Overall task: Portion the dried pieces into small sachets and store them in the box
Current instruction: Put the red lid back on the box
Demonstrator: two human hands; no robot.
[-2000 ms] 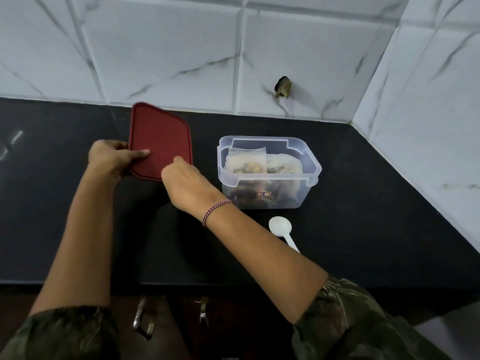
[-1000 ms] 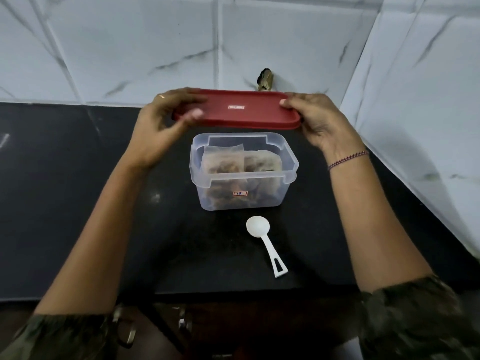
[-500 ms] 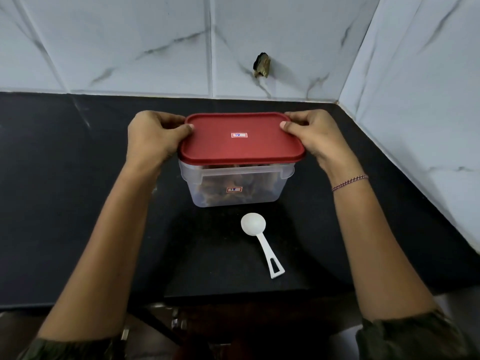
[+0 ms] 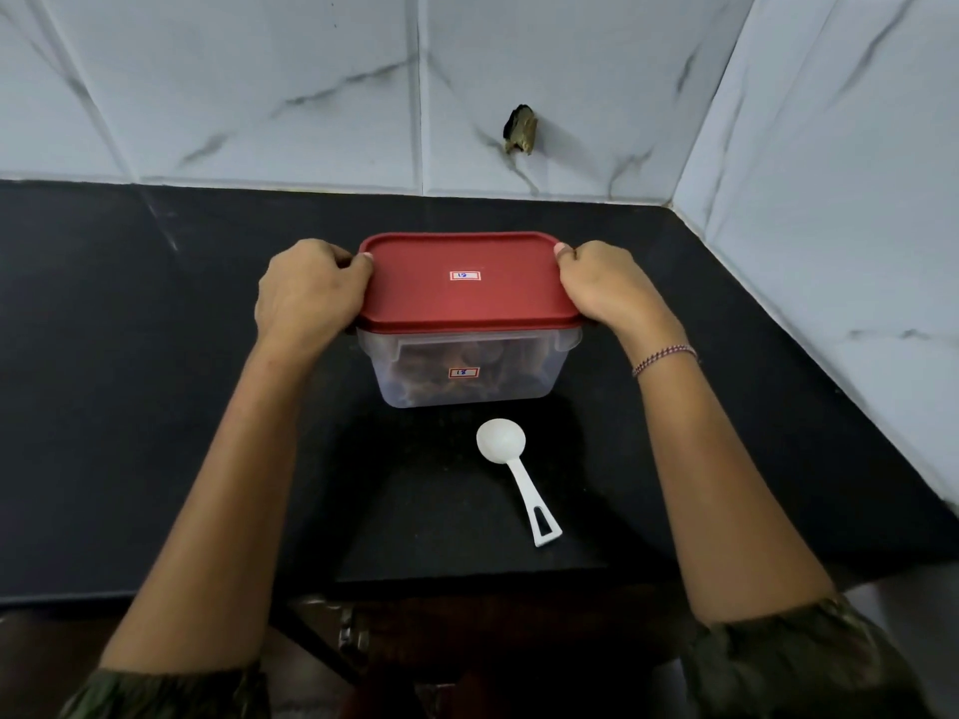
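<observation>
Lid (image 4: 467, 282), held above the box (image 4: 469, 371) a second ago, is now seated on it on the black counter (image 4: 155, 407), gripped at its ends by left hand (image 4: 306, 295) and right hand (image 4: 610, 288).

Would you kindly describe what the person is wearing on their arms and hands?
Both forearms are bare, with dark green mottled sleeves gathered near the elbows. The right wrist carries a thin braided bracelet in red and pale threads. The left hand and right hand wear no gloves; no ring shows.
</observation>
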